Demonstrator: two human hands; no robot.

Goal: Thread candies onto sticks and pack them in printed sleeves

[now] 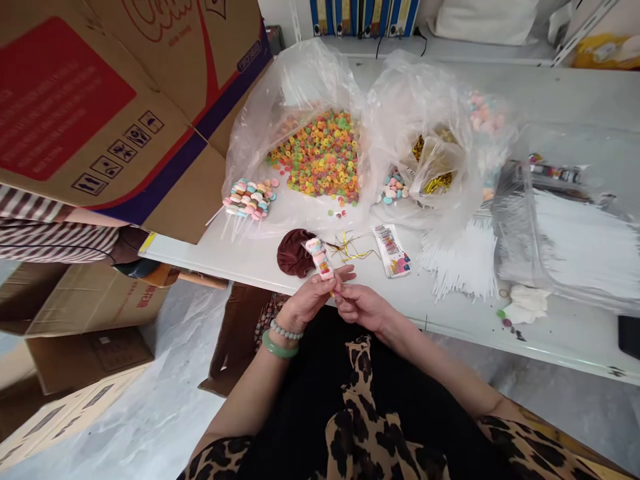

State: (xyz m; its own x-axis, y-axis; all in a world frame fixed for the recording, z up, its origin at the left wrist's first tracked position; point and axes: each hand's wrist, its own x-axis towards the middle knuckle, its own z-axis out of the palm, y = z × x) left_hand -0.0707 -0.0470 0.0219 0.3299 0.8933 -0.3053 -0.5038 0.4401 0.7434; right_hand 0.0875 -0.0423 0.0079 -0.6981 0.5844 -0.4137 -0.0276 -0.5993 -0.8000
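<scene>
At centre, the left hand [310,298] pinches a slim, pastel candy packet [320,259]; the right hand's [363,307] fingertips pinch at its lower end — seemingly fine, two-handed work. Just beyond on the white counter [425,307]: a brown cloth bundle [294,253], gold ties [356,255], printed cards [393,252] — then, upper centre, bagged ring-shaped candies [325,157].

There are two hands [313,297], one candy pack [320,259], one green bangle [279,347] and one beaded bracelet [286,331]. Four blue binders [375,19], one brown cloth bundle [294,253] and one clear tub [543,263] show.
</scene>
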